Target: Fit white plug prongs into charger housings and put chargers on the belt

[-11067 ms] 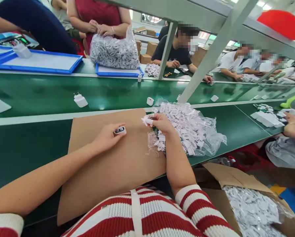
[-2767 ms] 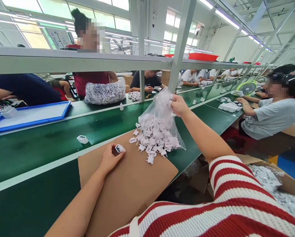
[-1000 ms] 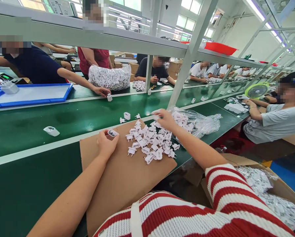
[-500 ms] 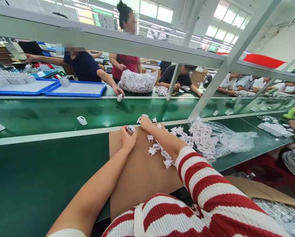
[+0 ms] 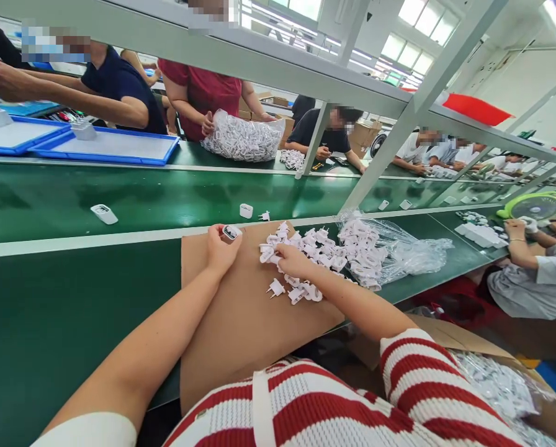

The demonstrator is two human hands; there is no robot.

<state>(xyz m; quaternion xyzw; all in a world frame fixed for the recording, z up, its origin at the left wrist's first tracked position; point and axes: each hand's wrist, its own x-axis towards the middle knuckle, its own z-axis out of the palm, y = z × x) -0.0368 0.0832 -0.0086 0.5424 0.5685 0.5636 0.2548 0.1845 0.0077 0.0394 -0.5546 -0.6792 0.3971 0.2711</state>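
My left hand (image 5: 223, 249) is closed round a white plastic housing (image 5: 231, 232), its open end facing up, above the far left part of a brown cardboard sheet (image 5: 241, 323). My right hand (image 5: 293, 259) has its fingers pinched at the left side of a pile of white two-pin plug pieces (image 5: 322, 248); a white plug piece (image 5: 267, 249) is at its fingertips. One loose plug piece (image 5: 275, 287) lies on the cardboard below my right hand. Beyond my hands, a white housing (image 5: 246, 211) and a plug piece (image 5: 264, 216) lie on the green belt.
A clear plastic bag (image 5: 412, 254) of white pieces lies right of the pile. A slanted metal post (image 5: 380, 155) rises beyond the belt's near edge. Co-workers sit and stand across the belt, near blue trays (image 5: 105, 146). A green fan (image 5: 533, 205) is at right.
My right hand has come back from the belt's edge to the pile. A person across has withdrawn a hand from the belt, where a housing now lies. The view has shifted.
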